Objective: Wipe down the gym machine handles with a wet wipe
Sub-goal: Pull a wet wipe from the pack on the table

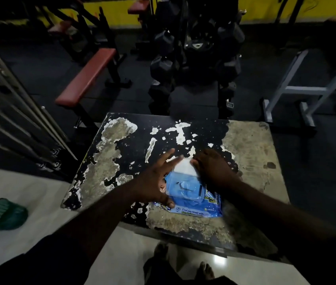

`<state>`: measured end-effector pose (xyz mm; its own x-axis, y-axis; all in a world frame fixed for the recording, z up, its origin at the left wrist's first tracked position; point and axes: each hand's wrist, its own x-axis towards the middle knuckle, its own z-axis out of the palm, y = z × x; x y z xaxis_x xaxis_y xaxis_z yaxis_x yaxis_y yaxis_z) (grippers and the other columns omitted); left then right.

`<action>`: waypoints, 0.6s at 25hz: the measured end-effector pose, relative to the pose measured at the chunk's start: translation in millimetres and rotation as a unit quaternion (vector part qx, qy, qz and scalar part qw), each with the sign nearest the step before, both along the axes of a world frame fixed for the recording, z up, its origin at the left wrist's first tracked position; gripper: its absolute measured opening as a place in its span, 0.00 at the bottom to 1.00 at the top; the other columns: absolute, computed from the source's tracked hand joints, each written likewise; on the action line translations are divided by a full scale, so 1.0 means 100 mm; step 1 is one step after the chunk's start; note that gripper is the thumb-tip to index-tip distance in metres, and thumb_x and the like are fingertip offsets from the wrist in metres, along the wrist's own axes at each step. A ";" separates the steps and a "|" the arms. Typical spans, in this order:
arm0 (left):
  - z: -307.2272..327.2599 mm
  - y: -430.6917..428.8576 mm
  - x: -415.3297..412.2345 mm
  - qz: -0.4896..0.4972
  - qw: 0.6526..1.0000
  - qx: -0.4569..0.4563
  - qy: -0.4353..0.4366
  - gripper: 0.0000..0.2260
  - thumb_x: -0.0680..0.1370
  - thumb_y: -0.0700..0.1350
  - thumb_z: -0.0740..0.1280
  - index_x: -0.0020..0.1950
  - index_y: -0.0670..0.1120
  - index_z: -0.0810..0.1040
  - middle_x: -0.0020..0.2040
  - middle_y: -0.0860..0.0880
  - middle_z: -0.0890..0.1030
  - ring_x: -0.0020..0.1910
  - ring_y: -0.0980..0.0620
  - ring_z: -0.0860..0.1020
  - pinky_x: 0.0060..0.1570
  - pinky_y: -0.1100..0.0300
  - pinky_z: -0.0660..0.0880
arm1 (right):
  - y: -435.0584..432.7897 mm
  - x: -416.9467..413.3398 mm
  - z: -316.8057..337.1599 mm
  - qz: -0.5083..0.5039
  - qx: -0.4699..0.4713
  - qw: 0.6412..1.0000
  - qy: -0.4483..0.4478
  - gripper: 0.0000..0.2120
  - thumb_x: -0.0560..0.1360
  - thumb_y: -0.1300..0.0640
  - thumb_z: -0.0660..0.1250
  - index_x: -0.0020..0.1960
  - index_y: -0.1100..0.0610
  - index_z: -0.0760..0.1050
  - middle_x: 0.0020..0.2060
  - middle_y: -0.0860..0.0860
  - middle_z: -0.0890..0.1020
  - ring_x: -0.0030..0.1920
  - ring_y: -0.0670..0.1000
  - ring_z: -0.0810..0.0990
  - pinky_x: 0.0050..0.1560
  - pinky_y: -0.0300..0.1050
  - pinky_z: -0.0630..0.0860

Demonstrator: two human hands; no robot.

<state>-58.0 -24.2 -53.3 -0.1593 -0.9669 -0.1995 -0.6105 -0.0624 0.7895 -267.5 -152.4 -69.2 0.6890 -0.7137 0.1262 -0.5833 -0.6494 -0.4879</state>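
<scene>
A blue pack of wet wipes (191,197) lies flat on a worn black table (109,161) with peeling paint. A white wipe (184,166) sticks out of the pack's far end. My left hand (154,182) presses on the pack's left side with its fingers spread and straight. At the far right end of the pack, my right hand (210,166) has its fingertips curled onto the white wipe. No machine handle is plainly visible.
A red padded bench (87,77) stands beyond the table at the left. A dumbbell rack (196,58) is straight ahead, a grey metal frame (307,89) at the right, and weight-stack rails (19,103) at the left. A green mesh basket (0,214) lies on the floor.
</scene>
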 end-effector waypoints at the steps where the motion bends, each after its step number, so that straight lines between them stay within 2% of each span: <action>1: -0.01 0.00 0.01 0.001 1.000 0.004 -0.005 0.60 0.60 0.47 0.88 0.84 0.58 0.58 0.83 0.66 0.43 0.80 0.66 0.56 0.63 0.64 0.77 | 0.01 -0.02 -0.01 0.011 -0.044 0.999 0.000 0.09 0.81 0.55 0.68 0.49 0.61 0.81 0.44 0.57 0.79 0.45 0.56 0.77 0.45 0.46 0.72; 2: -0.02 -0.01 0.02 -0.001 1.000 0.006 -0.012 0.58 0.60 0.47 0.88 0.83 0.55 0.61 0.83 0.67 0.44 0.80 0.65 0.55 0.63 0.65 0.76 | 0.01 -0.03 0.01 0.014 -0.079 0.997 -0.003 0.07 0.78 0.57 0.72 0.50 0.61 0.81 0.46 0.58 0.79 0.46 0.58 0.78 0.45 0.48 0.75; 4: -0.04 -0.03 0.03 -0.005 0.999 0.000 -0.042 0.57 0.60 0.49 0.88 0.83 0.53 0.62 0.83 0.64 0.47 0.80 0.65 0.54 0.67 0.69 0.72 | 0.02 -0.06 0.07 0.025 -0.083 0.996 -0.005 0.08 0.76 0.56 0.73 0.53 0.58 0.81 0.49 0.57 0.78 0.48 0.59 0.78 0.46 0.48 0.74; 8: -0.12 -0.06 0.04 -0.011 0.996 -0.028 -0.083 0.59 0.58 0.54 0.88 0.83 0.51 0.60 0.84 0.55 0.55 0.80 0.63 0.57 0.67 0.80 0.60 | 0.20 -0.13 0.15 0.190 -0.041 0.979 -0.056 0.07 0.78 0.53 0.71 0.55 0.53 0.82 0.48 0.51 0.79 0.48 0.50 0.77 0.46 0.42 0.74; 11: -0.14 -0.06 0.05 -0.013 0.996 -0.025 -0.081 0.60 0.58 0.55 0.88 0.84 0.51 0.60 0.84 0.56 0.55 0.79 0.65 0.57 0.66 0.80 0.60 | 0.32 -0.13 0.14 0.273 -0.087 0.958 -0.025 0.08 0.79 0.52 0.66 0.51 0.52 0.84 0.44 0.50 0.81 0.46 0.52 0.79 0.44 0.47 0.78; 15: -0.14 -0.05 0.05 -0.004 0.997 -0.019 -0.071 0.59 0.58 0.53 0.88 0.83 0.49 0.61 0.84 0.54 0.57 0.79 0.64 0.59 0.66 0.80 0.61 | 0.29 -0.13 0.22 0.269 -0.080 0.960 -0.020 0.11 0.79 0.50 0.67 0.51 0.55 0.85 0.43 0.48 0.84 0.46 0.51 0.80 0.46 0.43 0.78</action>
